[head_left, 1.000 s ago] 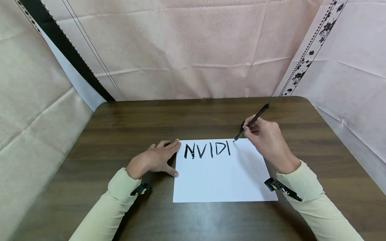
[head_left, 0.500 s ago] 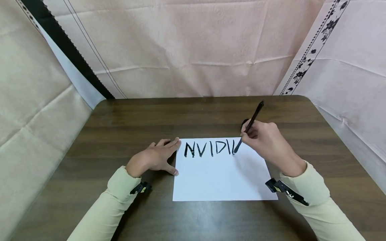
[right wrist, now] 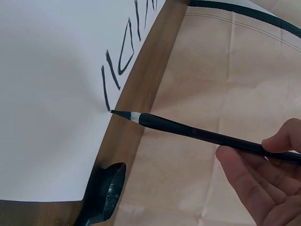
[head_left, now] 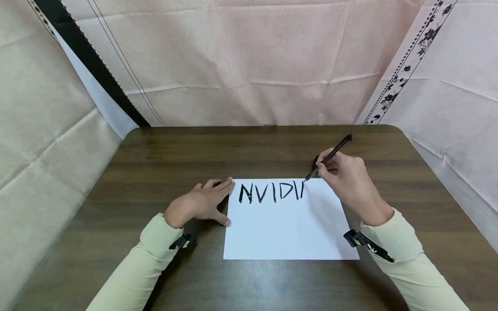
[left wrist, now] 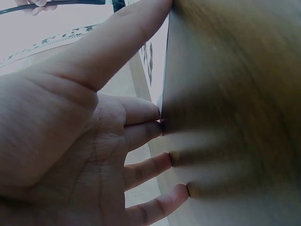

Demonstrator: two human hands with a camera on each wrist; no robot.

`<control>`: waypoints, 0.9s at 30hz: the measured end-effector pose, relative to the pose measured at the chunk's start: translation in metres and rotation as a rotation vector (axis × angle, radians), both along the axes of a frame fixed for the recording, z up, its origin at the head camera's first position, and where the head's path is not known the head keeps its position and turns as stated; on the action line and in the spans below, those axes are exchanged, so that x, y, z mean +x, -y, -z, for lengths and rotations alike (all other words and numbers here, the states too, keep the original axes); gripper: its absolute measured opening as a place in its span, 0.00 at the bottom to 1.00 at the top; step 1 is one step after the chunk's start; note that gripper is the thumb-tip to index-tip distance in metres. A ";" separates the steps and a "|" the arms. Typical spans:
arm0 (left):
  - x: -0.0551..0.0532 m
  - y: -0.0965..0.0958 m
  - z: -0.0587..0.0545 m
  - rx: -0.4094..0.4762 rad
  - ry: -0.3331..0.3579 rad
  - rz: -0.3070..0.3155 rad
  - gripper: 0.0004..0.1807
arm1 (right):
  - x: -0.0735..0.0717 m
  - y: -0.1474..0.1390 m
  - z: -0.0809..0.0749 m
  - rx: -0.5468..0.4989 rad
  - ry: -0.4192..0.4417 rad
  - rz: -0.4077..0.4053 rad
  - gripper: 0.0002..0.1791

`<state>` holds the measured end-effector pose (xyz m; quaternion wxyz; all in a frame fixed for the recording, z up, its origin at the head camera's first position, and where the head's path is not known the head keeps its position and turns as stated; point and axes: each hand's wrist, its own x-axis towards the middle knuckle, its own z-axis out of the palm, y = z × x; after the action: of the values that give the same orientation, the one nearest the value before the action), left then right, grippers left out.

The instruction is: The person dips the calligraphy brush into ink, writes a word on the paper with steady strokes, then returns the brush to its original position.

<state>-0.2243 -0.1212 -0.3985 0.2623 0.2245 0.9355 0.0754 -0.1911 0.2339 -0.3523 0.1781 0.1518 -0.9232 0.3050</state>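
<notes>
My right hand (head_left: 350, 181) pinches a black ink brush (right wrist: 202, 135) by its handle, the shaft leaning back to the right. Its dark pointed tip, with a white band of bristle behind it, is at the top end of the last slanted stroke; touching or just above, I cannot tell. Black strokes (head_left: 285, 191) run along the top of a white sheet of paper (head_left: 288, 233), reading N, V, I, D and two more lines. With fingers spread, my left hand (head_left: 200, 205) rests at the sheet's left edge, fingertips and thumb down there and on the table.
A small black dish-like thing (right wrist: 113, 193) stands just beyond the sheet's top edge, partly hidden behind my right hand in the head view. The brown wooden table (head_left: 194, 153) reaches back to a hanging pale cloth (head_left: 272, 56). More cloth hangs at both sides.
The brush has drawn a second slanted line after the D and I, moving down the paper, then has come back to its top. My left hand stays in place.
</notes>
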 end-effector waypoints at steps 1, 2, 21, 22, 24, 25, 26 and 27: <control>0.000 0.000 0.000 0.004 -0.001 0.000 0.64 | 0.000 0.000 0.000 0.002 0.008 0.000 0.05; 0.000 0.000 0.000 0.006 -0.001 -0.002 0.64 | -0.001 0.000 0.000 0.005 0.017 -0.001 0.05; 0.001 -0.002 -0.001 -0.001 0.005 -0.009 0.64 | 0.008 -0.001 -0.010 0.017 -0.004 -0.004 0.04; 0.001 -0.002 -0.001 0.000 0.004 -0.008 0.64 | 0.007 -0.001 -0.009 0.010 -0.023 -0.008 0.05; 0.001 -0.001 -0.001 0.001 0.003 -0.007 0.64 | 0.005 0.000 -0.006 -0.003 -0.042 -0.017 0.05; 0.001 -0.001 -0.001 0.001 0.002 -0.006 0.64 | 0.004 0.000 -0.005 -0.003 -0.044 -0.020 0.05; 0.001 -0.001 -0.001 0.001 0.001 -0.005 0.64 | 0.004 0.000 -0.005 -0.002 -0.039 -0.020 0.05; 0.001 -0.002 -0.001 0.001 0.000 -0.005 0.64 | 0.003 0.000 -0.004 0.000 -0.034 -0.019 0.05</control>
<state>-0.2235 -0.1197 -0.3974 0.2619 0.2224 0.9360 0.0767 -0.1878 0.2340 -0.3482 0.1906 0.1659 -0.9184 0.3043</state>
